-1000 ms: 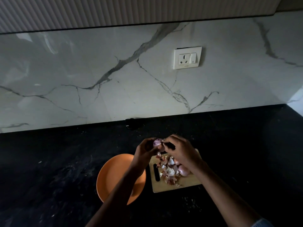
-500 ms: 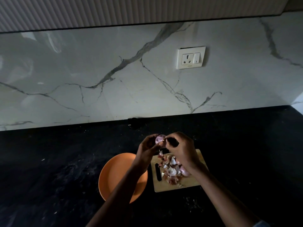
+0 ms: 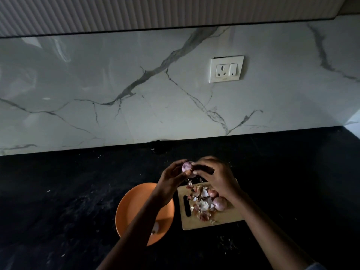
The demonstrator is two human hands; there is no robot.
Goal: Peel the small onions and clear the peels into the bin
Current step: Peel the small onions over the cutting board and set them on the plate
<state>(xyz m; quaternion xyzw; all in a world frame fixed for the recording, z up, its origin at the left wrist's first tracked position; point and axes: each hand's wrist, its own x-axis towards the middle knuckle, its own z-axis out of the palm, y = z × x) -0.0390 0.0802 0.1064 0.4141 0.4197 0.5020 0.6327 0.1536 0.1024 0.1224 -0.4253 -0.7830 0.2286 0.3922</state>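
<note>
A small onion (image 3: 187,167) is held above the counter, just beyond the cutting board (image 3: 224,221), pinched in the fingertips of the left hand (image 3: 171,177) while the right hand (image 3: 216,175) is curled against its skin. Loose peels (image 3: 202,206) and another onion (image 3: 220,204) are left on the board. The slick bulb could be squeezed out and dropped onto the dark counter, or peel scattered beyond the board.

- The desk (image 3: 68,201) is a black, faintly speckled stone surface that meets a white veined wall at 12 o'clock.
- An orange plate (image 3: 134,203) lies directly on it near the front edge, at about 6 o'clock.
- A wooden cutting board (image 3: 224,219) lies just beside the plate, at its 3 o'clock, with its slot handle toward the plate.
- Pale crumbs (image 3: 226,240) are scattered on the bare stone at the board's 6 o'clock.
</note>
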